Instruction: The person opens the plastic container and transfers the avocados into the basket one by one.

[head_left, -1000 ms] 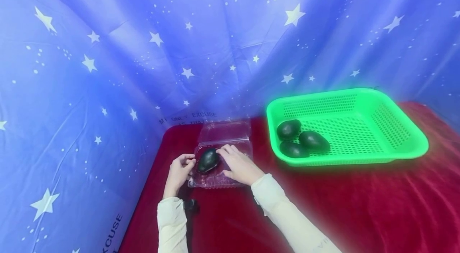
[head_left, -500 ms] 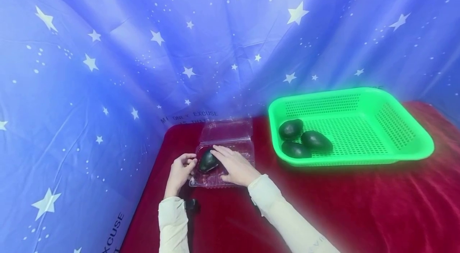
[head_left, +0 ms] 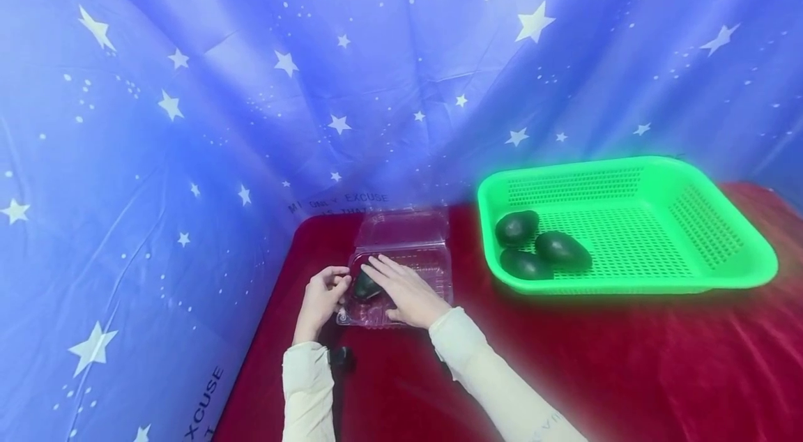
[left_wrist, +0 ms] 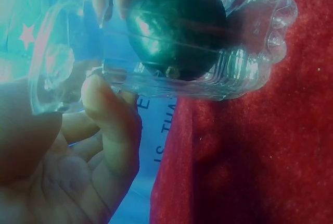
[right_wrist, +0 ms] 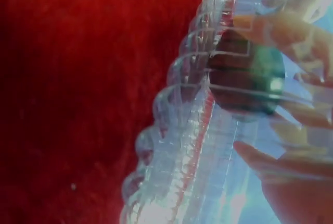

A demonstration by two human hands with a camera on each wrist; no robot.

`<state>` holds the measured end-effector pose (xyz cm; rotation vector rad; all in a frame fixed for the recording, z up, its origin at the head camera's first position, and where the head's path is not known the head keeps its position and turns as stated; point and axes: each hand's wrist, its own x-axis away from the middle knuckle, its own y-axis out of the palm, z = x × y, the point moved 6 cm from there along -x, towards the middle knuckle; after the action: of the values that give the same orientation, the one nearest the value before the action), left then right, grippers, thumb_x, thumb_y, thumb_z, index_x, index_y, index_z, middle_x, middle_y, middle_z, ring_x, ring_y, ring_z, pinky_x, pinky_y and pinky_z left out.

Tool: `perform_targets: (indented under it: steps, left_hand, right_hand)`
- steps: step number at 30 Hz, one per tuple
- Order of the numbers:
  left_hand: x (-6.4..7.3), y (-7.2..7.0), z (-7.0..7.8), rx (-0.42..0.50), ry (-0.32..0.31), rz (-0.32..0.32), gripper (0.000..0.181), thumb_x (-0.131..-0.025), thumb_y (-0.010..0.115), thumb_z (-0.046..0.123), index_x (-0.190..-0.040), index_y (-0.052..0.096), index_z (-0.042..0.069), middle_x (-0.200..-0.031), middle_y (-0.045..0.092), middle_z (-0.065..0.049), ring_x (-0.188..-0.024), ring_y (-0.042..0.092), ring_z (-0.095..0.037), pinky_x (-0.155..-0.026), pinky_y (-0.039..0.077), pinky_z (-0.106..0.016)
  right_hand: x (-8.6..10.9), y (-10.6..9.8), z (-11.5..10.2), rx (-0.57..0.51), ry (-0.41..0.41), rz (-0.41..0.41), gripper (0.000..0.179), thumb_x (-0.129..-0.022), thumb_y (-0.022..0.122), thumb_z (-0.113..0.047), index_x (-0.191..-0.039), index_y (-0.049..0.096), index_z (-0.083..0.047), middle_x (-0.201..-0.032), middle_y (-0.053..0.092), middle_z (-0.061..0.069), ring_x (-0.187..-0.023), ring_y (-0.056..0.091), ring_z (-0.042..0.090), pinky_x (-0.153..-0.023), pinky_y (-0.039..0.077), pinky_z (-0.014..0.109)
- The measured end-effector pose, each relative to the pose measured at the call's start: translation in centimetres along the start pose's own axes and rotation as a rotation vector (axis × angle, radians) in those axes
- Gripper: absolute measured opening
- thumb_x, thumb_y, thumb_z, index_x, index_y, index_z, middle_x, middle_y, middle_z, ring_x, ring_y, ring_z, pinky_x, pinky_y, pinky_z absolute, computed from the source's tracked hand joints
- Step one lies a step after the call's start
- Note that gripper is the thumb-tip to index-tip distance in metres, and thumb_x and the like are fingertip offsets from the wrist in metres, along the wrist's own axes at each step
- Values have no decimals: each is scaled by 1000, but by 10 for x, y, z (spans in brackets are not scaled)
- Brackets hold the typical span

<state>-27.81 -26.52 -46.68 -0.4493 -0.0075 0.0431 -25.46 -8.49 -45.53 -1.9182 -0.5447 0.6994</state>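
Note:
A clear plastic clamshell box (head_left: 414, 316) sits on the red cloth, its lid (head_left: 404, 227) folded back toward the curtain. Inside, at the left end, lies one dark green avocado (left_wrist: 177, 26). My left hand (head_left: 320, 299) pinches the box's left rim between thumb (left_wrist: 99, 91) and fingers. From the right, my right hand (head_left: 408, 292) lies over the avocado with fairly straight fingers, covering most of it in the head view. Its thumb (right_wrist: 250, 153) is spread away from the fruit. Through the box wall, the right wrist view shows fingers (right_wrist: 276, 31) against the avocado.
A green perforated plastic basket (head_left: 627, 236) stands to the right. It holds 3 dark avocados (head_left: 563, 251) at its left end. A blue curtain (head_left: 376, 44) with stars hangs close behind and to the left of the red-covered table (head_left: 627, 372).
My right hand has slid left over the avocado, now hiding most of it. The left hand keeps its grip on the box rim. The whole scene shifts slightly rightward in the view.

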Motion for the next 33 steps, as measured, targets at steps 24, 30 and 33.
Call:
perform_targets:
  steps: [24, 30, 33]
  left_hand:
    - [-1, -1, -2, -35, -5, 17, 23, -94, 68, 10, -115, 68, 1, -84, 69, -12, -54, 54, -13, -45, 51, -25]
    - [0, 1, -3, -24, -11, 3, 24, -94, 67, 10, -115, 67, 0, -84, 68, -13, -53, 55, -14, -44, 52, -25]
    - [-1, -1, -3, -9, -4, 0, 24, -94, 67, 10, -116, 67, -1, -87, 68, -17, -53, 55, -14, -43, 52, -25]
  right_hand:
    - [-5, 3, 5, -57, 56, 36, 70, -77, 86, -20, -139, 55, -12, -135, 59, 4, -126, 55, 23, -104, 50, 42]
    - [-1, -11, 8, -102, 130, 75, 65, -74, 89, -19, -131, 60, -11, -123, 65, 6, -115, 63, 25, -97, 54, 43]
    - [0, -20, 7, -113, 124, 93, 66, -73, 89, -19, -132, 60, -13, -123, 65, 7, -114, 63, 26, -97, 54, 44]
